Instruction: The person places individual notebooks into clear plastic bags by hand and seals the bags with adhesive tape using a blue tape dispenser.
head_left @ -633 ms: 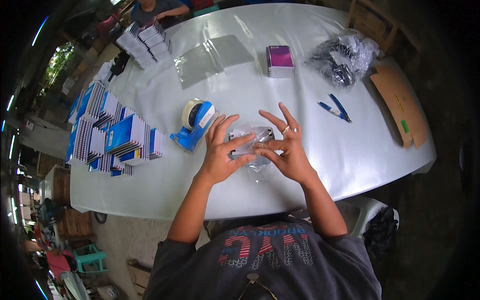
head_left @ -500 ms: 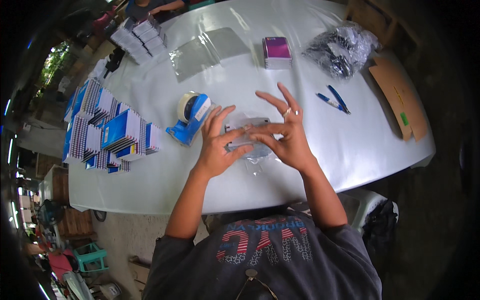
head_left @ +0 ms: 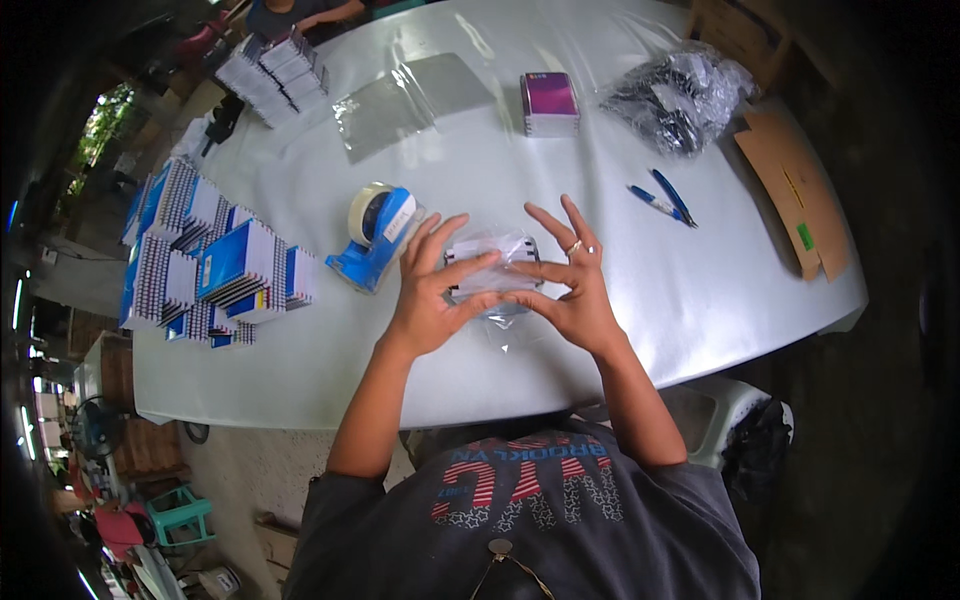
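Observation:
A small stack of spiral notebooks (head_left: 492, 249) in clear plastic wrap lies on the table in front of me. My left hand (head_left: 436, 290) grips its left side, thumb along the near edge and index finger across the top. On the right side, my right hand (head_left: 574, 288), with rings on a finger, does the same with thumb and index finger. The thumb tips nearly meet at the near edge, while the other fingers of both hands are raised and spread. Loose clear plastic (head_left: 507, 330) sticks out toward me. Fingers hide part of the stack.
A blue tape dispenser (head_left: 376, 240) stands by my left hand. Blue spiral notebooks (head_left: 235, 265) are piled at left, more stacks (head_left: 268, 80) behind. Farther off lie plastic sheets (head_left: 410, 100), a purple notebook stack (head_left: 550, 100), crumpled plastic (head_left: 685, 95), blue nippers (head_left: 662, 200) and cardboard (head_left: 795, 195).
My right fingertips have drawn back to the right from my left fingers, uncovering more of the stack's top. My right thumb has come down to the near edge beside the left thumb.

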A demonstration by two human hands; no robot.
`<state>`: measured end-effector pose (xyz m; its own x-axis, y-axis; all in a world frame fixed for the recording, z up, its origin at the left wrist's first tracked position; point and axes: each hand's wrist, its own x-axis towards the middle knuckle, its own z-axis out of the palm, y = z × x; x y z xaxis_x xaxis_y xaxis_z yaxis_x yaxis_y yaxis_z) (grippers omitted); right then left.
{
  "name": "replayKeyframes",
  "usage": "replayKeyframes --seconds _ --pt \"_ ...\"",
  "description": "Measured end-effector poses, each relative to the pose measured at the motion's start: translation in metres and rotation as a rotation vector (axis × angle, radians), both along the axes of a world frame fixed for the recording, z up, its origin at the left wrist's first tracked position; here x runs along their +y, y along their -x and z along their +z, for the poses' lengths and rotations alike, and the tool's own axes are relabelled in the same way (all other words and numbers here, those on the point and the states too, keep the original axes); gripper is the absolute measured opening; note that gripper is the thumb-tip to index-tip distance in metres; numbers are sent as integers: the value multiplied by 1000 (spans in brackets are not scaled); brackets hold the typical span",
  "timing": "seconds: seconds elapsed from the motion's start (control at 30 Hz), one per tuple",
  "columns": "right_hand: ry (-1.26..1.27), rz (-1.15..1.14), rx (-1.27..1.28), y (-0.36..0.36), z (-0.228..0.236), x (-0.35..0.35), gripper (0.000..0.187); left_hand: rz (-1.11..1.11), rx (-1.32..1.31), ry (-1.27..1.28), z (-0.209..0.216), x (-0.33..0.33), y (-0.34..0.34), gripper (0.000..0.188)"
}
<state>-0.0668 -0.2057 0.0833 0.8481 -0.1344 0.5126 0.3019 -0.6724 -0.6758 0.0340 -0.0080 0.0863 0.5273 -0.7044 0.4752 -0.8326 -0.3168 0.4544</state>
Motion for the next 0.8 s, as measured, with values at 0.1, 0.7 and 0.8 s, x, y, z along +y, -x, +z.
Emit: replayKeyframes --seconds 0.1,0.7,0.8 --pt "-26 36 -30 -5 2 5 22 -12 23 -10 1 -1 0 49" --pt "-416 96 124 -31 15 -1 15 -7 122 64 -4 -4 -3 33" --pt "-601 161 167 -41 12 -2 15 13 162 90 -4 -6 4 30"
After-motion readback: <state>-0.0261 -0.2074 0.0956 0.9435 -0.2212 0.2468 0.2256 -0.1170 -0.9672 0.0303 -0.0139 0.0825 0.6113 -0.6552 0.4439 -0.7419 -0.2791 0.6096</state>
